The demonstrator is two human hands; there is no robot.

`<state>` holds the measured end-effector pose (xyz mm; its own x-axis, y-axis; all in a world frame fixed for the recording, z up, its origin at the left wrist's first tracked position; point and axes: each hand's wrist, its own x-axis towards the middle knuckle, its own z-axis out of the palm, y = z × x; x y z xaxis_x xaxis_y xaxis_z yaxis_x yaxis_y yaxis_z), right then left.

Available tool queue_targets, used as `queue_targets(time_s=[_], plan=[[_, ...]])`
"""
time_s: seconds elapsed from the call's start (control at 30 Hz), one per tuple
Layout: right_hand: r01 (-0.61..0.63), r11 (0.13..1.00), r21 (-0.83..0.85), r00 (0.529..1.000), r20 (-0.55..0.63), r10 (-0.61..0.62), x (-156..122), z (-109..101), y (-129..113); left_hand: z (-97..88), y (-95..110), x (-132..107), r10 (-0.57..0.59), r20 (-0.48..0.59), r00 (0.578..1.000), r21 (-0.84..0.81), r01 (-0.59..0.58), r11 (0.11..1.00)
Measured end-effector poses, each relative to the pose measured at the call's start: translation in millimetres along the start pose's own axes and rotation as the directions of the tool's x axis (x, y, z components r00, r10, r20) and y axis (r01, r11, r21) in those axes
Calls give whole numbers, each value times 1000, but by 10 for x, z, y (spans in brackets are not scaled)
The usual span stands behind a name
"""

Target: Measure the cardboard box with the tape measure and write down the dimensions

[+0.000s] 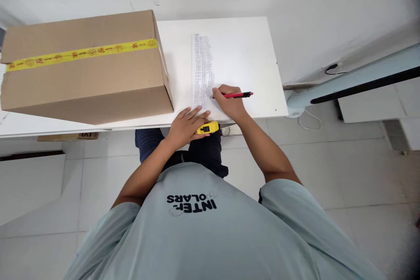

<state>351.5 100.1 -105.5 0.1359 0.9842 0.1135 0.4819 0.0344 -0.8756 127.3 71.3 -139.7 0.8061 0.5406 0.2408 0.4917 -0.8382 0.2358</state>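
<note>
My right hand (229, 103) is closed round a red pen (238, 95), its tip resting on a white sheet of paper (223, 65) with a column of small handwriting down its left side. My left hand (187, 124) lies at the table's near edge, fingers curled over a yellow tape measure (207, 127) and touching the sheet's lower left corner. A closed cardboard box (85, 70) sealed with yellow printed tape stands on the left of the white table (259, 43).
The table stands against a white wall. To the right, a pale blue bar with a black strip (354, 83) slants across, with a cable (310, 120) hanging near it. Pale floor tiles lie below, and a white cabinet (29, 183) stands at the lower left.
</note>
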Motion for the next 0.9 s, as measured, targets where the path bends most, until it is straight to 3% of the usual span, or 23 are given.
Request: queue_targets(time_s=[0.9], plan=[[15,999,36,1000,-2,-15,1,-6,72,27,18,1,-9,22,1000,65,7,998]])
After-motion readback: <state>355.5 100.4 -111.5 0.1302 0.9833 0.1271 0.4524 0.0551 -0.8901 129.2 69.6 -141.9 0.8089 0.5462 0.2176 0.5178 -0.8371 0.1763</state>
